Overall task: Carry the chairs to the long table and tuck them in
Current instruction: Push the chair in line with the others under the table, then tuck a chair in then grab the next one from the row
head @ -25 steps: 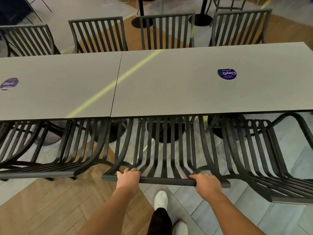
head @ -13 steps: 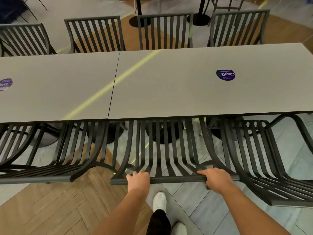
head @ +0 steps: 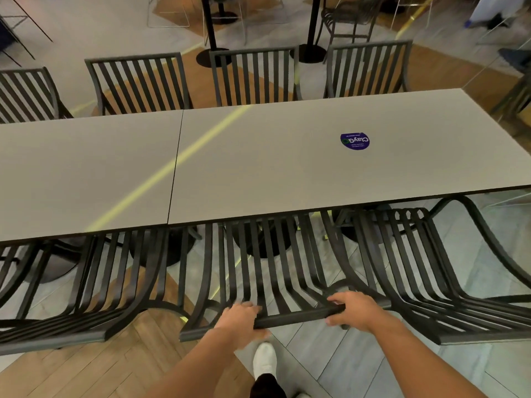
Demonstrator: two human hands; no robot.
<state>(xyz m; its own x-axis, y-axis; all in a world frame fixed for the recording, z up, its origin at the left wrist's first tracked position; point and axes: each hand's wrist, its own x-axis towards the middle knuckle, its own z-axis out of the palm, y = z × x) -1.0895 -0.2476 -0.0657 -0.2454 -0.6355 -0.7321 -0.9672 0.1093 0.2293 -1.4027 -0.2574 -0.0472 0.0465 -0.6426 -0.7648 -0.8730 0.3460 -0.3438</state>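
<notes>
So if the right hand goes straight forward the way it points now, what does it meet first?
The right hand grips the top rail of the slatted chair and points toward the long table. Going straight on, it would probably meet the table's near edge first, though depth is unclear here.

A round purple sticker (head: 355, 141) lies on the grey tabletop (head: 287, 156), right of centre in the frame; its white lettering reads "ClayGo", upside down from this view; the smaller lines of print beside that word are too small to read.
</notes>
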